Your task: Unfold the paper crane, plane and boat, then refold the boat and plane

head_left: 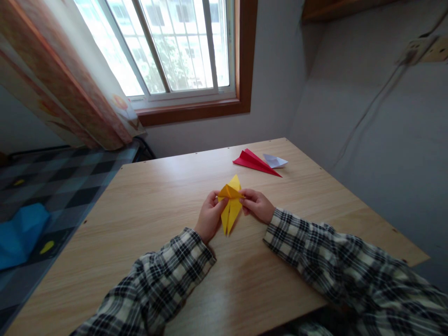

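A folded piece of yellow origami paper (231, 212) is held between my two hands above the middle of the table. It has a pointed top, a raised fold across its centre and two narrow points at the bottom. My left hand (210, 212) pinches its left side, with the thumb on the front near the centre fold. On the other side, my right hand (257, 204) grips the right corner between thumb and fingers. Part of the fingers behind the paper is hidden.
Beyond my hands lie a red paper plane (254, 161) and a small white folded paper boat (275, 161). The wooden table (157, 196) reaches towards a window (175, 46). At the left, a blue folded thing (23, 233) rests on a checked cloth (87, 177).
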{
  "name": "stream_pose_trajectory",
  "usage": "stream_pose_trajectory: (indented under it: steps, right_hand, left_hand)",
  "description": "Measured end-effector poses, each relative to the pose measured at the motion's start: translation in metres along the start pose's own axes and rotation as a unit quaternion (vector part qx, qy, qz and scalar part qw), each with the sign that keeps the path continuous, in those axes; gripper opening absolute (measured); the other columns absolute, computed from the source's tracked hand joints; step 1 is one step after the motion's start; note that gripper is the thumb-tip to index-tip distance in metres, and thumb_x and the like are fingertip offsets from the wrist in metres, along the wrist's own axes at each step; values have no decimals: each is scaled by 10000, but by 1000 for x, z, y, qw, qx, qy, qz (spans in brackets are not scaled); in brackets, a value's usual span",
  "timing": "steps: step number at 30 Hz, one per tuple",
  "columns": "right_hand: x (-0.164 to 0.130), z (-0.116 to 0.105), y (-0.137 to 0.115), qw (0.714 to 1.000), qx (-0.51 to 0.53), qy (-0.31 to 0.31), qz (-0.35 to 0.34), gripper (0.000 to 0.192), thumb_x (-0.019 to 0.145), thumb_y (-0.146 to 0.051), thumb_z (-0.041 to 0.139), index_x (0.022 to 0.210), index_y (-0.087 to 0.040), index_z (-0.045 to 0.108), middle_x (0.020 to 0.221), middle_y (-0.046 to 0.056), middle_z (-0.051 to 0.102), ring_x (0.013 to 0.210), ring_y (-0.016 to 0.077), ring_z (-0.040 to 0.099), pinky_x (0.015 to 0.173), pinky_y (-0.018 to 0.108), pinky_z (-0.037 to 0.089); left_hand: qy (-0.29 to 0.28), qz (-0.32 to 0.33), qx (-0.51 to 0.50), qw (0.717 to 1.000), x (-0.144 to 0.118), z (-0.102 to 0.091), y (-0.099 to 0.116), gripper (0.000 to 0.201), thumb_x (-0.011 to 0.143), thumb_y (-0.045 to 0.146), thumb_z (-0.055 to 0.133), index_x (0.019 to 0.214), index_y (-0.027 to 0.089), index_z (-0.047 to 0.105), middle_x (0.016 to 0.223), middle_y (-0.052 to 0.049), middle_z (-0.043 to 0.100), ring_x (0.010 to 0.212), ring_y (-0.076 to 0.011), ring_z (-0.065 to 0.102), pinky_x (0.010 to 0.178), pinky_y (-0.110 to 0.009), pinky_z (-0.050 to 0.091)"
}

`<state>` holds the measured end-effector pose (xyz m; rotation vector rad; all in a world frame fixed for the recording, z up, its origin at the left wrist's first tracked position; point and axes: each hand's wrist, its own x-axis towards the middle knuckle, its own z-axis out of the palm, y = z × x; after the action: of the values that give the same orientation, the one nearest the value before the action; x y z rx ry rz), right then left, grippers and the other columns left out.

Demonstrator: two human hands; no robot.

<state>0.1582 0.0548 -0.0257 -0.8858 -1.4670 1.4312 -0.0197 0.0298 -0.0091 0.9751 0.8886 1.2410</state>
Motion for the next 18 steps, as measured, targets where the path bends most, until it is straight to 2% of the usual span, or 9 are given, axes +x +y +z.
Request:
stream_pose_trajectory:
  steps: [6, 10, 14, 18]
  right_hand:
    - [-2, 1, -4, 1000, -4, -5, -7, 350, 780, -335, 636, 1077, -157, 684, 649, -30, 614, 503, 97, 530, 492, 235, 443]
    - [-3, 1, -9, 1000, -6, -10, -11, 329, 788, -303, 607, 1059, -143, 705, 579, -38, 577, 508, 104, 524, 505, 234, 432]
    - [-4, -1, -9, 999, 25, -21, -11, 365, 840, -401, 583, 1053, -129, 703, 549, -31, 571, 501, 111, 523, 504, 237, 418]
    - [-3, -1, -8, 1000, 9, 2, 0, 406, 875, -482, 569, 996, -127, 724, 540, -22, 568, 495, 108, 518, 509, 239, 420]
  left_hand:
    - [26, 3, 18, 999, -1, -1, -1, 316, 755, 371, 760, 939, 199, 569, 823, 14, 677, 740, -151, 641, 667, -245, 492]
    - [44, -9, 20, 999, -1, 0, 1, 220, 763, 315, 683, 915, 210, 563, 782, 22, 654, 711, -151, 615, 636, -243, 472]
    - [55, -7, 10, 998, 0, 3, 5, 174, 768, 316, 646, 883, 214, 566, 777, 6, 637, 708, -163, 596, 638, -265, 479]
    - [56, 1, -7, 998, 2, 5, 7, 186, 813, 392, 599, 821, 206, 579, 748, -11, 608, 719, -175, 590, 649, -284, 497]
